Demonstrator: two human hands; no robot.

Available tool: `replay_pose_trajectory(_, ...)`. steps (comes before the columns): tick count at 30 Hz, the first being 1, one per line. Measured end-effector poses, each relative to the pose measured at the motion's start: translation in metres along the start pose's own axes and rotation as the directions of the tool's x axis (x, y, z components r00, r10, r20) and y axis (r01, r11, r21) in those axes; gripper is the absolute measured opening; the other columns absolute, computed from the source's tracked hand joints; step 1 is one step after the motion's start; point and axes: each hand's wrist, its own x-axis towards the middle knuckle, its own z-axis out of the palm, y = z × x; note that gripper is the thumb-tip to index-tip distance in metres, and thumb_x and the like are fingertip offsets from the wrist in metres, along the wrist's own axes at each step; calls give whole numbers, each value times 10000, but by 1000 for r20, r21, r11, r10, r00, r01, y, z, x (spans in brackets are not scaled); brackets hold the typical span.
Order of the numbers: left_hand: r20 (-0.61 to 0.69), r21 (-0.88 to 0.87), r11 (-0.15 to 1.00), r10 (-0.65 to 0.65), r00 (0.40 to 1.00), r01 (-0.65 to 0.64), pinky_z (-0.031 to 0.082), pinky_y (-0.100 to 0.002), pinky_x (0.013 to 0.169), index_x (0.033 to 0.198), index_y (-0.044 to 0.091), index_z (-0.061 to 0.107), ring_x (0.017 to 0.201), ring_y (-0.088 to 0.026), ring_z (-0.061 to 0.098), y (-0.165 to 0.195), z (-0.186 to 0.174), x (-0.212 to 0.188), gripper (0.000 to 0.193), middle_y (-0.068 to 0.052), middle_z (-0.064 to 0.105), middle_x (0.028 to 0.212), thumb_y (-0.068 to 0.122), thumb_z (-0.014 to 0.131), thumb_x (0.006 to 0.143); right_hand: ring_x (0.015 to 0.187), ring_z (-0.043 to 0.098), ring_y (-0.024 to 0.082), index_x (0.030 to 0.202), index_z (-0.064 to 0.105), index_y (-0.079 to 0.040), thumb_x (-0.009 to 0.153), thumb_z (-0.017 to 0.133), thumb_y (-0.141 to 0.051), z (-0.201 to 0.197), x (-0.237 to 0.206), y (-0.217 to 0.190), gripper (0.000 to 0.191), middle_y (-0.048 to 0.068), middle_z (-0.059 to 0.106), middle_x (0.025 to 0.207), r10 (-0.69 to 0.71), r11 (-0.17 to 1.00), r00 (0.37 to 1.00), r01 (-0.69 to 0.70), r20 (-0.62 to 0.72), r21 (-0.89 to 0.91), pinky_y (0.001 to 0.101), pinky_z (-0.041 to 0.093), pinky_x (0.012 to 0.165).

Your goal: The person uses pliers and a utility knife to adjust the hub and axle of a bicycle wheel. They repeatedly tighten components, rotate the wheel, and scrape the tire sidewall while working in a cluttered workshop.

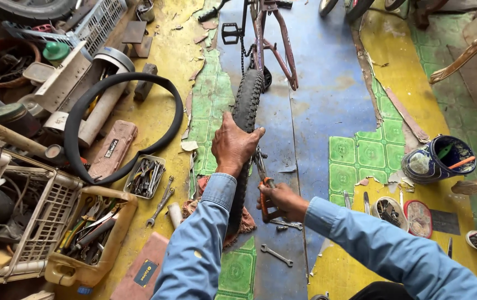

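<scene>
A bicycle (274, 39) with a purplish frame stands upside-down-like on the worn floor, its knobby black rear tyre (246, 100) pointing toward me. My left hand (234, 145) rests palm-down on top of the tyre, fingers wrapped over the tread. My right hand (283, 201) is closed around the orange handles of pliers (264, 191) whose jaws reach up to the wheel's axle area beside the tyre. Both arms wear blue sleeves. A reddish rag (200, 201) lies under the wheel.
A loose black inner tube (121, 125) lies to the left among crates, a yellow tool bin (91, 236) and a small tray of sockets (145, 176). Spanners (276, 255) lie on the floor. A blue bucket (437, 158) and small tins (389, 211) sit at right.
</scene>
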Motion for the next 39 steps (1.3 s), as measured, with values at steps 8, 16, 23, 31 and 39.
replay_pose_trajectory(8,-29,-67,998,-7,1000,5,569,-466,885,1359,-23,471,1006,-397,717,-15,1,-8,952,-253,708,1125,484,876,662,1006,668,257,1173,567,-84,975,586,-364,27,3,15,343,92,625,1047,-42,998,995,38,-86,-53,535,604,744)
replay_pose_trajectory(16,21,-188,982,-2,1000,6,590,-440,817,1082,-61,677,903,-355,740,-29,-11,5,817,-236,743,992,632,862,691,973,665,246,1151,579,-44,997,569,-371,31,12,16,362,101,617,1044,-84,987,987,64,-138,-147,525,601,740)
replay_pose_trajectory(23,45,-396,917,-35,998,50,599,-398,683,899,-39,761,704,-261,742,-25,-2,11,647,-160,778,831,539,878,632,766,692,221,1062,637,-8,983,589,-383,26,23,24,386,109,678,845,-223,944,956,163,-191,-286,415,562,641)
replay_pose_trajectory(31,63,-446,891,-68,996,89,595,-382,632,922,-62,738,676,-245,730,-17,13,6,664,-177,766,832,505,912,623,777,694,239,1128,637,-44,960,596,-410,13,30,32,406,122,719,872,-206,923,945,102,-253,-372,432,567,652)
replay_pose_trajectory(39,161,-604,782,-73,984,157,569,-359,520,885,-42,752,582,-181,672,-19,3,3,523,-124,750,783,389,914,637,832,713,221,1109,629,11,994,591,-365,5,32,49,395,120,691,931,-175,942,962,101,-210,-319,443,597,696)
